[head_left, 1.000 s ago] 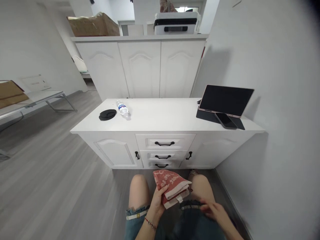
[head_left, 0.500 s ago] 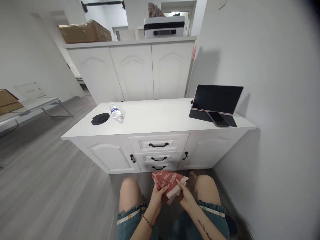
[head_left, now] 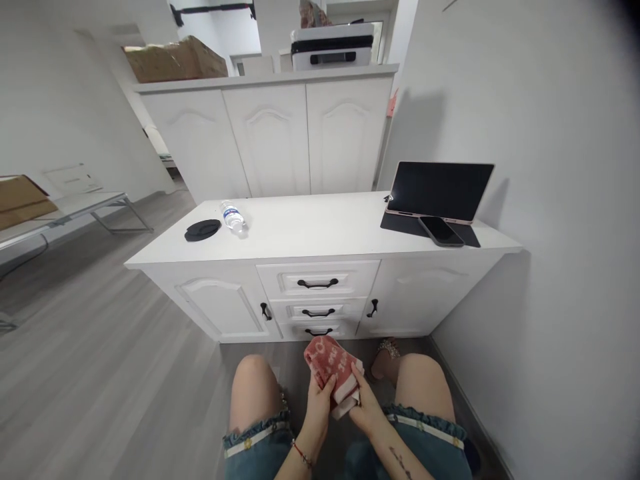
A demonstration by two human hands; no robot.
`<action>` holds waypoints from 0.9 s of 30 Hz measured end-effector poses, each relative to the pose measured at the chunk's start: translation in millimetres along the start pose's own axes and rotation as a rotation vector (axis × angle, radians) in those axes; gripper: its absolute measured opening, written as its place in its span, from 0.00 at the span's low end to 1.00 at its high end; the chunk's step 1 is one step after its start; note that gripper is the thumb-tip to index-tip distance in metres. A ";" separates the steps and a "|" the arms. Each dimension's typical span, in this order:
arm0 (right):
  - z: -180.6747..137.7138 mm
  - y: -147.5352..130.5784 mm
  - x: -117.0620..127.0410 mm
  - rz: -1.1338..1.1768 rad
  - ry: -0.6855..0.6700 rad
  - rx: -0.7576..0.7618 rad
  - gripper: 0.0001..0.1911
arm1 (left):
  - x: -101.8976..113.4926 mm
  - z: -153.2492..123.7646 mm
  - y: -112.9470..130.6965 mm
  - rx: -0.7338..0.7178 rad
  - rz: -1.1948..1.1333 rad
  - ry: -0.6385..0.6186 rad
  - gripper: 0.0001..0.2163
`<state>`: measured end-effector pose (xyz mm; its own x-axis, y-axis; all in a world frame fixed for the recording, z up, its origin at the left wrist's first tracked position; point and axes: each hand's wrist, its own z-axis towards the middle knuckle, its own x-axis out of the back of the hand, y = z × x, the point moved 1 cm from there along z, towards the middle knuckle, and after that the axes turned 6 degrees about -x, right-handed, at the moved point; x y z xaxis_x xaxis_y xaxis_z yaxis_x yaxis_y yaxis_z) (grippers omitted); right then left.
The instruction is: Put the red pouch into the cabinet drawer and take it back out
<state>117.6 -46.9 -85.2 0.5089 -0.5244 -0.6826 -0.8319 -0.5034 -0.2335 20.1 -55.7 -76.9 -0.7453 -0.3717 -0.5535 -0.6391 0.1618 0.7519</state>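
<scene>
A red towel (head_left: pixel 331 363) with pale lettering and a white border is held folded between both hands, above the floor and between my knees. My left hand (head_left: pixel 319 401) grips its left lower side, thumb on top. My right hand (head_left: pixel 364 404) pinches the white-edged right side, with the thumb lying over the front. The fingers beneath the cloth are hidden. In front of the towel stands a white cabinet, its lowest drawer handle (head_left: pixel 319 332) just beyond the cloth.
On the white cabinet top (head_left: pixel 305 227) lie a plastic bottle (head_left: pixel 233 219), a black round object (head_left: pixel 203 230), a tablet-like screen (head_left: pixel 440 191) and a phone (head_left: pixel 441 231). Behind, a taller cabinet bears a cardboard box (head_left: pixel 176 61) and a white case (head_left: pixel 332 48). A wall rises at the right.
The towel has become narrower and more bunched, its right corner drawn in. My right hand has come slightly left, closer to my left hand. The view has shifted a little.
</scene>
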 end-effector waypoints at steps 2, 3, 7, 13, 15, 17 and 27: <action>-3.8 -1.6 1.0 0.024 0.009 -0.039 0.14 | 2.1 -2.7 1.3 0.000 0.033 -0.027 0.27; -5.3 -5.1 1.4 0.027 0.022 -0.043 0.14 | 3.8 -2.7 3.3 0.000 0.047 -0.050 0.27; -6.7 -31.8 2.7 -0.047 0.025 0.076 0.17 | 11.8 12.9 21.2 -0.065 0.118 -0.049 0.27; 5.8 -48.3 15.8 -0.290 0.021 0.229 0.20 | -21.5 70.9 74.3 -0.124 0.160 -0.015 0.22; 11.1 -41.7 19.6 -0.325 0.015 0.228 0.19 | -47.3 90.5 94.5 -0.145 0.101 -0.065 0.18; 14.4 -34.3 21.2 -0.337 0.005 0.209 0.18 | -71.6 109.0 111.9 -0.118 0.046 -0.045 0.12; 16.7 -33.2 24.8 -0.236 0.113 0.191 0.25 | -97.8 160.5 132.0 0.028 -0.050 -0.070 0.07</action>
<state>154.1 -31.7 -105.9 0.7052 -0.4866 -0.5156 -0.7090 -0.4874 -0.5096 -21.9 148.7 19.0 -0.7229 -0.3157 -0.6146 -0.6804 0.1702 0.7128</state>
